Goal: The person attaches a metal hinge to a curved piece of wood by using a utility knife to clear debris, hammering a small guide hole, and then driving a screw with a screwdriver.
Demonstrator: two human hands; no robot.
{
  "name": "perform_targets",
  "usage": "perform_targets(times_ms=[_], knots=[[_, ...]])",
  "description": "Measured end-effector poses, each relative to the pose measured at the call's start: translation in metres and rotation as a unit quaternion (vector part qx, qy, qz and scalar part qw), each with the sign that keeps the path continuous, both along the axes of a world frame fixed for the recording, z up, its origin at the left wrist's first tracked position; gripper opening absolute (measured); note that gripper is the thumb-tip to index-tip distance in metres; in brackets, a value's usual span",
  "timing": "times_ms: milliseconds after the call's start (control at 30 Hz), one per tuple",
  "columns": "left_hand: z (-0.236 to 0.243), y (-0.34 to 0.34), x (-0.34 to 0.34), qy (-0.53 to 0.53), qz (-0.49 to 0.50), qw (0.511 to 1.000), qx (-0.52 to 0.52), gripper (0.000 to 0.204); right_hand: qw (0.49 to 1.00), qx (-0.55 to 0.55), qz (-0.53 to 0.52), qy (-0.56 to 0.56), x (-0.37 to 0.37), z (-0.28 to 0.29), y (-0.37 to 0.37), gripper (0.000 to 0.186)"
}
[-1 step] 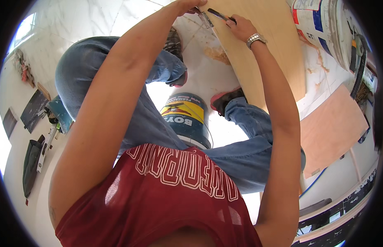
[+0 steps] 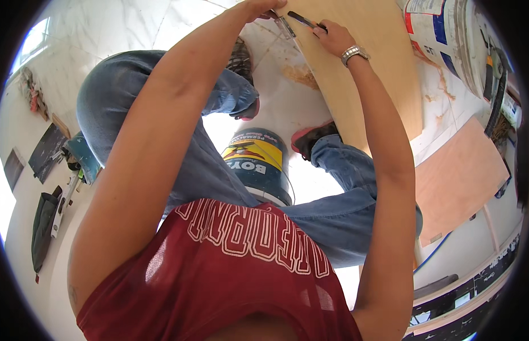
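Top ctr: R hand (image 2: 336,40) grips slim blk tool (image 2: 302,20) over plywood board (image 2: 384,74); L hand (image 2: 261,8) apart, by metal hinge (image 2: 286,27), grip unclear. No chg vs prev; prob. steady hold.

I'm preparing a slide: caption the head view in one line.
The right hand holds a slim black tool over a wooden board, left hand at the board's edge.

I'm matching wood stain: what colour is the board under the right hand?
The board is pale yellowish tan, best seen in the head view.
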State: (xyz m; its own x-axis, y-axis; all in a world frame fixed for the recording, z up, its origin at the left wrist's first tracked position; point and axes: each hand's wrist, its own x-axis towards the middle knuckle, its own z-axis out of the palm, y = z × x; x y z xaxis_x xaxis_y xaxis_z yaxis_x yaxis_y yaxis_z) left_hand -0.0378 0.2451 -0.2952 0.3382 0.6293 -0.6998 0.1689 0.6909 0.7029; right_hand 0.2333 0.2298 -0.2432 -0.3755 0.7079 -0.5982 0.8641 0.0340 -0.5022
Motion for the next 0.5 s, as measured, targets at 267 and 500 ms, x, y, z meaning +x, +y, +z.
perform_targets(times_ms=[267,500], knots=[[0.013,-0.001,0.009,0.075,-0.005,0.997,-0.002,0.058,0.999,-0.028,0.045,-0.001,-0.003,-0.011,0.012,0.041],[0.054,-0.002,0.025,0.121,-0.031,0.992,-0.029,0.055,0.995,-0.035,0.090,-0.006,-0.007,-0.008,0.020,0.040]])
